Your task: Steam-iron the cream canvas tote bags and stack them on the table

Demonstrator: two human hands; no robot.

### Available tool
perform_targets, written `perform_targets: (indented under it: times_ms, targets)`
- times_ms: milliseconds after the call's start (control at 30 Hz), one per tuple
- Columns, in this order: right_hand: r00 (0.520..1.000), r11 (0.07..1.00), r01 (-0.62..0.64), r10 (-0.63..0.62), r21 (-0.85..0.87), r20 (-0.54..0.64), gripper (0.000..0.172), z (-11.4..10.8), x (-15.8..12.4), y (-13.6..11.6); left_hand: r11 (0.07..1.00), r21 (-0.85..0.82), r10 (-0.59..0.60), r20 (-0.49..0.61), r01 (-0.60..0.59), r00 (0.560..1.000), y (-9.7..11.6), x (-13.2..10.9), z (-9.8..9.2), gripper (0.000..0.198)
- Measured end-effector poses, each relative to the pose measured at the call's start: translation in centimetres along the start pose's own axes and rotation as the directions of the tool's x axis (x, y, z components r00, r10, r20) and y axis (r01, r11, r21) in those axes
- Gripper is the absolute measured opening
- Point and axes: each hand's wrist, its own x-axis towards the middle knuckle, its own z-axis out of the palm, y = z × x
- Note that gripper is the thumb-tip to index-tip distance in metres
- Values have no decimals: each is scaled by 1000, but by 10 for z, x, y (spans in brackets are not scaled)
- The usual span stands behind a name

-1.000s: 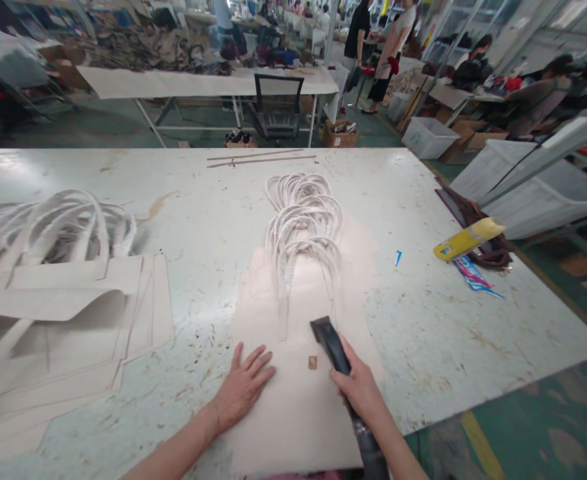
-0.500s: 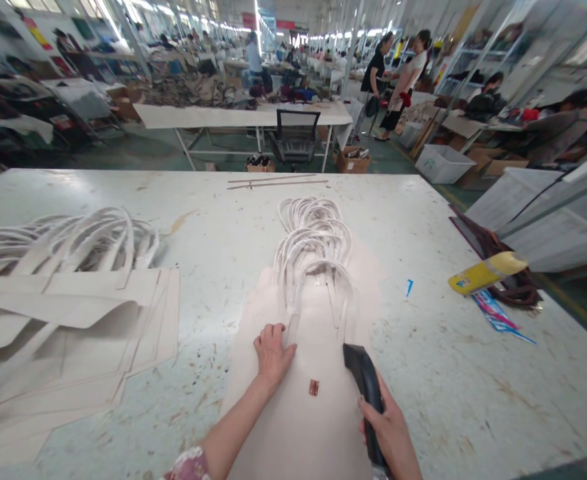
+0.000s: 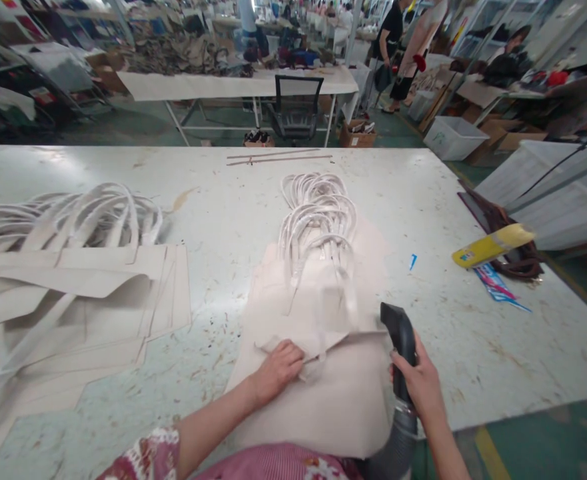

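Note:
My right hand [image 3: 423,377] is wrapped around a black vacuum nozzle [image 3: 399,327], whose ribbed hose [image 3: 400,437] runs down past the table's front edge. The nozzle's mouth points up and left, beside the right edge of a stack of beige bag panels [image 3: 343,407]. With curled fingers, my left hand [image 3: 280,367] grips the top bag panel [image 3: 300,343], which is lifted and folded over, partly blurred. Looped white handles [image 3: 318,207] fan out at the far end of the stack.
Another pile of beige panels with handles [image 3: 123,287] lies on the left of the table [image 3: 213,233]. A yellow spray can [image 3: 493,245] and dark straps [image 3: 523,265] lie at the right. Thin strips [image 3: 278,158] rest near the far edge. Beyond stand an office chair [image 3: 297,110] and people.
My left hand has closed on the top panel and folded it toward me; the small brown patch is out of sight. My right hand has moved the nozzle right, off the panel. The view has tilted down.

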Motion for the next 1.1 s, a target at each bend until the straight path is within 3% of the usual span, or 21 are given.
perform_targets:
  times_ms: [67,167,267,333,400,500,600,667,833,967,1100]
  targets:
    - [999,999,21,-19,-50,30,79,-13,-22,-8,999,35,-38,17,37,999,3,-22,16,24]
    - [970,994,4,23,-110,242,78,-24,-58,-20,993,86,-87,36,84,996,6,-38,29,26]
    - [857,985,-103,157,-135,491,78,-18,-87,-17,989,102,-113,98,103,989,11,-42,26,42]
    - [806,974,-156,221,-164,550,80,-4,-95,-7,985,87,-157,123,147,980,13,-42,23,51]
    - [816,973,-150,223,-177,534,80,15,-93,4,975,81,-214,120,205,969,14,-43,22,52]
    - [887,983,-108,161,-146,433,79,38,-80,11,974,92,-217,100,208,971,12,-50,26,42]
    - [960,993,-49,76,-105,270,79,43,-73,6,986,38,-164,68,161,984,4,-69,32,38]
    - [964,992,15,19,-123,265,79,37,-77,-1,983,-55,-175,-8,174,985,-3,-84,33,41]
    - [844,955,123,41,-269,535,75,34,-100,-13,908,-371,-281,-196,194,939,-24,-99,26,65]
    - [729,896,283,31,-342,684,75,70,-100,-21,808,-504,-458,-211,305,864,-35,-89,18,74]
    - [663,821,438,-20,-366,748,78,113,-85,-34,787,-515,-518,-253,340,817,-35,-85,17,77]
